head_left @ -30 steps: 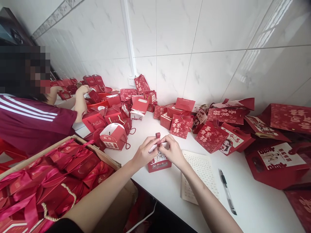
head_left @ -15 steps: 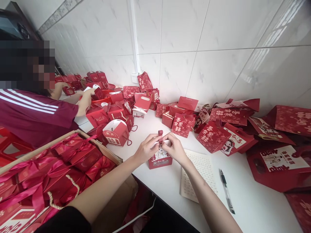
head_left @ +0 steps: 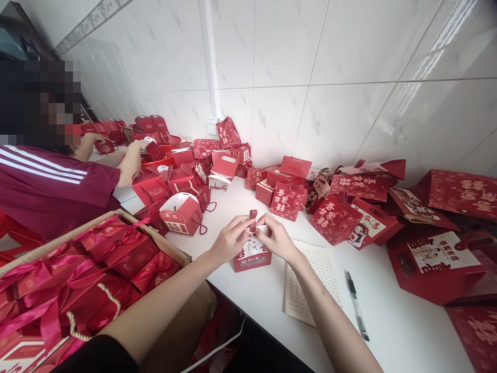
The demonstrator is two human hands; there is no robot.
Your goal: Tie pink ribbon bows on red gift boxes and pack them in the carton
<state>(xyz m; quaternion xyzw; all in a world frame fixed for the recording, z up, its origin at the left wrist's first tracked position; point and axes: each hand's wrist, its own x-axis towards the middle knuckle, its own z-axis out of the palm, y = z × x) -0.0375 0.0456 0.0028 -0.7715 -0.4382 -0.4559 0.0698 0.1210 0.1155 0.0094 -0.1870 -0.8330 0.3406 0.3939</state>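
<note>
A small red gift box (head_left: 252,263) with a printed couple on its white front stands upright on the white table. A red strap loop (head_left: 253,213) sticks up from its top. My left hand (head_left: 232,239) pinches the box's top edge on the left, close to the strap. From the right, my right hand (head_left: 276,237) has its fingers closed on the same top edge. Both hands' fingertips nearly meet at the strap and partly hide the lid. An open red box (head_left: 181,215) with a cord handle stands to the left, behind my left hand.
A written notebook (head_left: 310,290) and a pen (head_left: 357,305) lie to the right. Red boxes and bags (head_left: 336,220) crowd the wall side. At left, a carton (head_left: 182,257) holds ribboned boxes. Another person (head_left: 58,181) in a maroon shirt handles boxes farther left.
The view has shifted slightly to the right, so everything appears a little farther left. Both hands stay at the top of the gift box, with little visible change in grip.
</note>
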